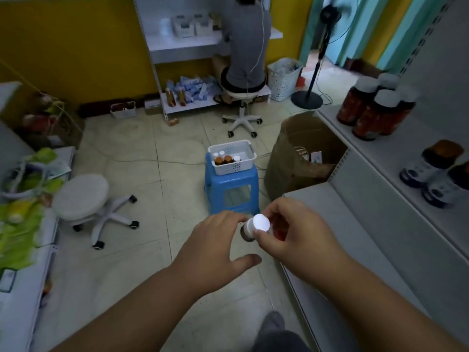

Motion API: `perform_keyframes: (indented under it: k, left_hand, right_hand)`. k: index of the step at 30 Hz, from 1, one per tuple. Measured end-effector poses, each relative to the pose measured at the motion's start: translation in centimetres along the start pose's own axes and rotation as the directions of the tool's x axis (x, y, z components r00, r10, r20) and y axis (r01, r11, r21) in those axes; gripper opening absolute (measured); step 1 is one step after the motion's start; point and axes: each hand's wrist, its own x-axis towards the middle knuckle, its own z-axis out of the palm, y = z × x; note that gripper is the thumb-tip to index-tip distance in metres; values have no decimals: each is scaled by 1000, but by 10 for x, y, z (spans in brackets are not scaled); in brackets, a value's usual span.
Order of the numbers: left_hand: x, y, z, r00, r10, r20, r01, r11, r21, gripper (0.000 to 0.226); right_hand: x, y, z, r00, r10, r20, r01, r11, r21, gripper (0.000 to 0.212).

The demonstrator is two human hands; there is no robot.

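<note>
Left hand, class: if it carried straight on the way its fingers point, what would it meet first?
Most likely the white-capped bottle that the right hand pinches. The left hand points its straight fingers at the bottle's dark body, close beside it. Whether they touch is unclear.

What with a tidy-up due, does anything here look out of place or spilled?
A small brown bottle lies alone on the floor by the foot of the far shelf unit, apart from the bottles standing on its bottom shelf. A thin cable trails across the tiles behind the blue stool. No spill shows.
</note>
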Motion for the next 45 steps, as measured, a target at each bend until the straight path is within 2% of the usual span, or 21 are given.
perform_keyframes:
  k: [5,15,22,26,31,35,39,45]
  left_hand:
    - [95,-42,4,997,-83,-12,82,997,-14,68]
    - [276,-133,-20,985,-169,-40,172,979,107,81]
    - [399,-247,-17,996,-87,17,85,993,84,78]
    - [461,-309,2,987,-149,60,146,988,57,69]
    - [505,-367,62,968,-220,125,202,969,142,46]
    - [522,-410,121,953,-278,117,256,951,174,24]
    - [524,-437,161,954,-291,67,279,949,149,18]
    - [519,-444,175,959,-273,77,263,958,115,20]
  right_hand:
    - [111,32,4,998,-37,48,37,999,5,21]
    - [332,64,6,981,-49,185,47,999,16,24]
    - [468,91,66,977,71,200,-72,997,-6,23]
    - [540,125,106,971,148,187,-150,989,-5,21]
    - [614,199,179,955,281,93,-280,960,-24,23]
    - [657,268,247,927,351,132,-335,933,-132,20]
    - [688,318,301,904,368,217,-322,921,-219,23]
    - [706,337,344,871,424,250,-335,883,-329,24]
